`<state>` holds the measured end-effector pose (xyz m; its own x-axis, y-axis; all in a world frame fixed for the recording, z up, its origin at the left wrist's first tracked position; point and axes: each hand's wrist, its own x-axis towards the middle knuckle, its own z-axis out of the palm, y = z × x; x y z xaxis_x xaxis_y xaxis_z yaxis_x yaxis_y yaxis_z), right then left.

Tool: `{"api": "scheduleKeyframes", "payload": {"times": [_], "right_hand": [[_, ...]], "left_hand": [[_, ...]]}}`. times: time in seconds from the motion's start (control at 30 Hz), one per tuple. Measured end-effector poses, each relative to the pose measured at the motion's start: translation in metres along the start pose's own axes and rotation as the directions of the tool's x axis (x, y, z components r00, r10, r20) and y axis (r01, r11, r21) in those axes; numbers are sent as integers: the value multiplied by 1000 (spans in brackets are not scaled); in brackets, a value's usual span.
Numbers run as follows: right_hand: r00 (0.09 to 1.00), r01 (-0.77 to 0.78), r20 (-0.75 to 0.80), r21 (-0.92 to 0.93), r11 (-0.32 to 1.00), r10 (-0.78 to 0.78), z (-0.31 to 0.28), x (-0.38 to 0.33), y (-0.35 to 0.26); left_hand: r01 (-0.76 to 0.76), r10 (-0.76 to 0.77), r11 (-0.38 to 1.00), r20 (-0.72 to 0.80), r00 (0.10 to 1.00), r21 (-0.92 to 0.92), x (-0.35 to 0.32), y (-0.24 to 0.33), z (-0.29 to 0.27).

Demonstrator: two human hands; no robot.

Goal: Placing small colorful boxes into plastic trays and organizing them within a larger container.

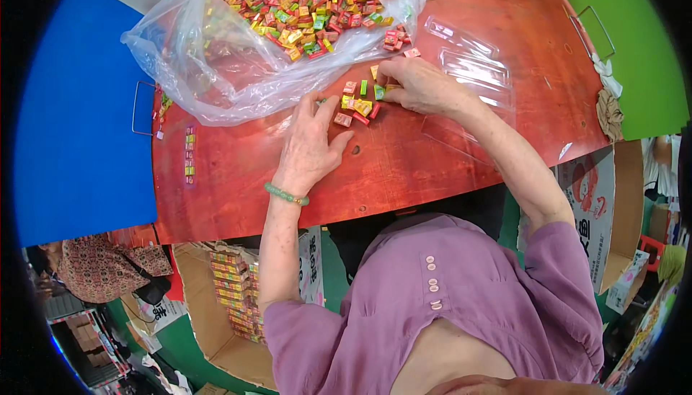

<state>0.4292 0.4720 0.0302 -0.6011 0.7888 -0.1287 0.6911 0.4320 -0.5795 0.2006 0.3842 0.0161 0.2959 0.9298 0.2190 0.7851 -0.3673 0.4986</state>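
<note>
Small wrapped candies (357, 105) in yellow, green, red and pink lie in a loose group on the red tabletop between my hands. My left hand (299, 146), with a green bead bracelet (286, 194) at the wrist, rests left of them. Its thumb is spread away from the fingers, and a bit of green shows by the fingertips. From the right, my right hand (422, 86) bends over the group, thumb and fingers closing on a candy at its edge; the fingers partly hide it. A large clear plastic bag (173, 56), heaped with more candies (310, 13), spreads open beyond my hands.
Clear plastic trays (476, 70) lie to the right. A row of candies (189, 156) stands at the table's left. Wire handles rise at the left (137, 107) and right edges. Below the table, an open carton (205, 301) holds stacked candy packs (234, 294).
</note>
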Motion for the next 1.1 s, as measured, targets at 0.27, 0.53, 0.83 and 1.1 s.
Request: {"api": "scheduleKeyframes", "payload": {"times": [0.27,0.53,0.83,1.1], "right_hand": [[990,106,-94,11,994,-104,14,0,5],[971,222,76,45,974,-225,19,-3,-13],[950,297,77,64,953,-301,33,-14,-22],[998,-6,62,221,975,-8,28,-31,-32]], "left_hand": [[79,-84,995,-113,990,-54,-1,-3,15],[6,-8,994,-14,1000,-108,-16,4,0],[167,-176,977,-55,983,-133,-42,5,-4],[249,-259,958,-57,964,-145,-54,12,-5]]}}
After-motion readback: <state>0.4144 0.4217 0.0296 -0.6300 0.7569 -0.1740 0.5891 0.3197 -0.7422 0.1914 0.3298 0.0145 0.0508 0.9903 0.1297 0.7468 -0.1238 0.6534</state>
